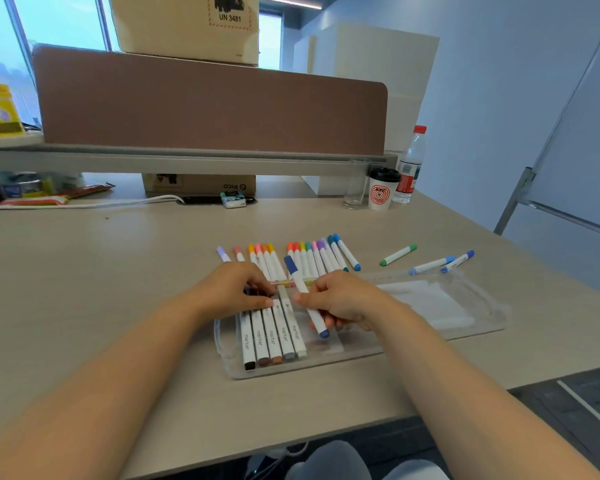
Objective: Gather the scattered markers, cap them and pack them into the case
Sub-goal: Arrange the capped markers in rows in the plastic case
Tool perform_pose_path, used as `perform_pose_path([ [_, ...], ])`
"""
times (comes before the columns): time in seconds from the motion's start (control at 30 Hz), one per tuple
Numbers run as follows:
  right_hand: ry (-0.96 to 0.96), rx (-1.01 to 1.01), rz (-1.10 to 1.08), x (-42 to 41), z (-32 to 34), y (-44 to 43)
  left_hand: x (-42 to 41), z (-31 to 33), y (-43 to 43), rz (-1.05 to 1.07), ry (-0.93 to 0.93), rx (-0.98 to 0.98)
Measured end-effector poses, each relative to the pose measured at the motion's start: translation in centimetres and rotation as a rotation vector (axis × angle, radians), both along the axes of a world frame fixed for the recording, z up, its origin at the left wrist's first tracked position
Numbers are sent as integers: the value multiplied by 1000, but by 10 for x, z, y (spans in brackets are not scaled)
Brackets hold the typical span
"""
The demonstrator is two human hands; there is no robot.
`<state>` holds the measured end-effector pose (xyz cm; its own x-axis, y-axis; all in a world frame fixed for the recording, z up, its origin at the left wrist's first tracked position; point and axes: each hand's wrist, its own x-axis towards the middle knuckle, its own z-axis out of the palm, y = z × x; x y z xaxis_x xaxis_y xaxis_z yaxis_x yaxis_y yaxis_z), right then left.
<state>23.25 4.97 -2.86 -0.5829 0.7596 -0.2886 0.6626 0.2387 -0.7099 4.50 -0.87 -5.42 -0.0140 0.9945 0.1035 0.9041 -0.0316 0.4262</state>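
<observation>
A clear plastic case [465, 306] lies open on the desk. Several white markers [272, 337] with dark, brown and grey ends lie side by side in its left half. My left hand [232, 289] rests on their far ends, fingers pressing them. My right hand [340, 299] holds a dark blue capped marker [303, 292] tilted over the case. Behind the hands, a row of capped markers [309, 259] in orange, pink, yellow, green, purple and blue lies on the desk. A green marker [398, 254] and two blue markers [442, 264] lie apart at the right.
A paper coffee cup [381, 190], a glass [355, 188] and a water bottle [409, 168] stand at the back right. A brown divider [205, 105], a cardboard box [201, 183], a white cable [84, 203] and snack packets [49, 197] line the far edge.
</observation>
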Motion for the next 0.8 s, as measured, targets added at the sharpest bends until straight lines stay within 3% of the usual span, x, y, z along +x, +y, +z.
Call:
perform_pose_path([
  [0.37,-71,85,-19,-7,-4,-11,1,-1,-1,4,8,-1],
  [0.63,-115,-48,-64,-9,5,-9,0,2,-3,-10,-6,-28],
  [0.8,-164,12,-69,-12,4,-8,1,2,-4,-9,-8,-34],
])
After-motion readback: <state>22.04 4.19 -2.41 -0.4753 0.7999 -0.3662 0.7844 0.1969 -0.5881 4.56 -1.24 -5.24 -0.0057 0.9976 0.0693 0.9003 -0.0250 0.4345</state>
